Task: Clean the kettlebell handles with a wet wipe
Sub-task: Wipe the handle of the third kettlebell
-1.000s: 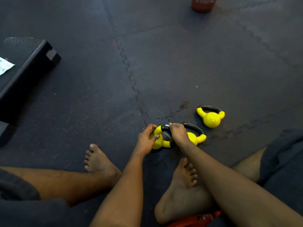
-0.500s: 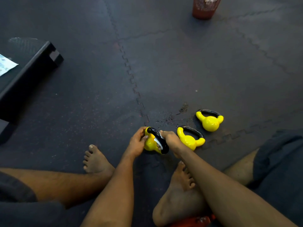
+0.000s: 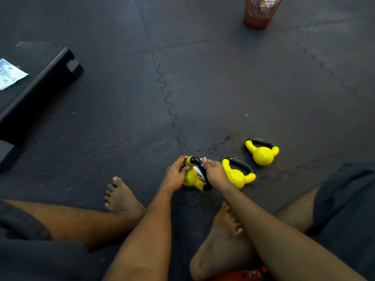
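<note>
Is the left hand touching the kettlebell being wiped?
Touching. The head view shows the left hand wrapped against the yellow body of the held kettlebell, fingers on its top.

Red mesh bin (image 3: 260, 11) stands far off; black step platform (image 3: 36, 86) (left) bears a packet (image 3: 10, 74).

The small yellow kettlebell (image 3: 191, 176) was pulled away from the middle kettlebell (image 3: 236, 175) and now sat apart from it. It was turned, so its black handle (image 3: 200, 169) pointed up. The right hand (image 3: 213, 171) pressed the white wipe (image 3: 197, 169) on it while the left hand (image 3: 175, 173) held the ball.
</note>
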Demonstrator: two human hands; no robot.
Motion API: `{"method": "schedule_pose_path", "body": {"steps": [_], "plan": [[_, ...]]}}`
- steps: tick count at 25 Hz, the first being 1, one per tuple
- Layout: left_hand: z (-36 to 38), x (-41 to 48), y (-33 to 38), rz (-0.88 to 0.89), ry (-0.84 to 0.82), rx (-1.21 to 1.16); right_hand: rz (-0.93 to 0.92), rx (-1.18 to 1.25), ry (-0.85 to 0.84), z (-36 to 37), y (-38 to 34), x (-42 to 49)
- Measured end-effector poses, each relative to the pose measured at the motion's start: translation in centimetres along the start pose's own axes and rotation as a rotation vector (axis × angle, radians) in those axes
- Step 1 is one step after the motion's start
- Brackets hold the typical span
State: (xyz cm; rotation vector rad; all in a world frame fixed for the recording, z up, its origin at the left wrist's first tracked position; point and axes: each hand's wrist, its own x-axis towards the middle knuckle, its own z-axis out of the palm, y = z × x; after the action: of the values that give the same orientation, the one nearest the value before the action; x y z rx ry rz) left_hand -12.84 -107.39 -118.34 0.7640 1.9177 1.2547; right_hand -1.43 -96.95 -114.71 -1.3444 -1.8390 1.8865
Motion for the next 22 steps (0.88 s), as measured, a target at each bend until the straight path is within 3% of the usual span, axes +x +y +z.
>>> {"method": "schedule_pose_path", "body": {"steps": [6,10,14,17,22], "plan": [[-1.0,0.7,0.0,-0.091,0.098,0.034,-0.117,0.016,-0.031,0.3,2.0,-1.3],[-2.0,0.4,2.2,-0.152,0.461,0.088,-0.201,-0.062,0.040,1.4,2.2,-0.5],[-2.6,0.7,5.3,-0.333,0.231,0.148,-0.266,-0.073,0.032,1.2,1.1,-0.4],[-2.8,0.4,4.8,-0.372,0.249,0.203,-0.234,-0.038,0.008,1.5,1.6,-0.5],[-4.8,0.1,4.5,-0.378,0.218,0.272,0.034,0.293,0.171,1.2,1.6,0.3]]}}
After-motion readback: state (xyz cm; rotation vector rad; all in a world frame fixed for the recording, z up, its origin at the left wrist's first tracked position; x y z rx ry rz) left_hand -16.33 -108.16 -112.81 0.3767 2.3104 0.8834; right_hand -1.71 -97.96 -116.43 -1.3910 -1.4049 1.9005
